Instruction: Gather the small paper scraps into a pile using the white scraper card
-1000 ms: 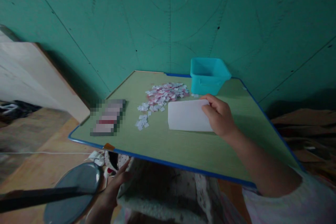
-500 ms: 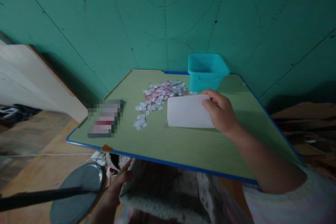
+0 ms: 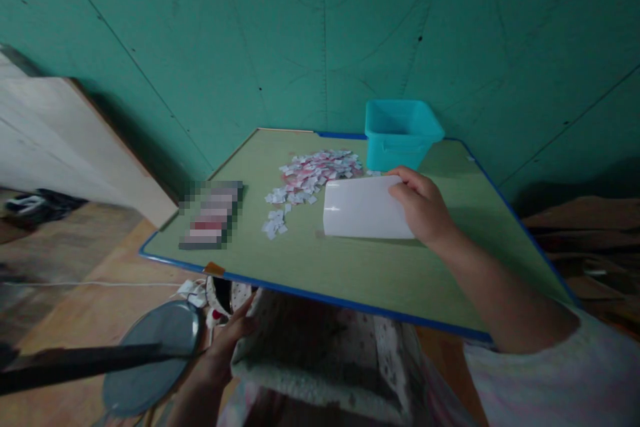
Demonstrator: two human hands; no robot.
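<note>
My right hand (image 3: 425, 205) is closed on the right end of a white sheet of paper or thin card (image 3: 365, 208), thumb on top. The sheet is slightly curved, with a glint near its left end, and is held low over the green tabletop. Beyond and left of it lies a pile of small white and pink paper pieces (image 3: 320, 170), with a smaller cluster (image 3: 275, 223) nearer me. My left hand (image 3: 233, 337) is below the table's front edge, against a pale spotted cloth (image 3: 320, 373) over my lap; its fingers are mostly hidden.
A turquoise plastic bin (image 3: 400, 147) stands at the back of the blue-edged table (image 3: 310, 263), by the green wall. A blurred-out flat object (image 3: 211, 215) lies on the left. On the floor are a round grey stool or lid (image 3: 150, 360) and a white cable.
My view has shifted, so the table appears slightly further right and higher. The sheet has tilted a little and now catches a glint. Both hands keep nearly the same positions.
</note>
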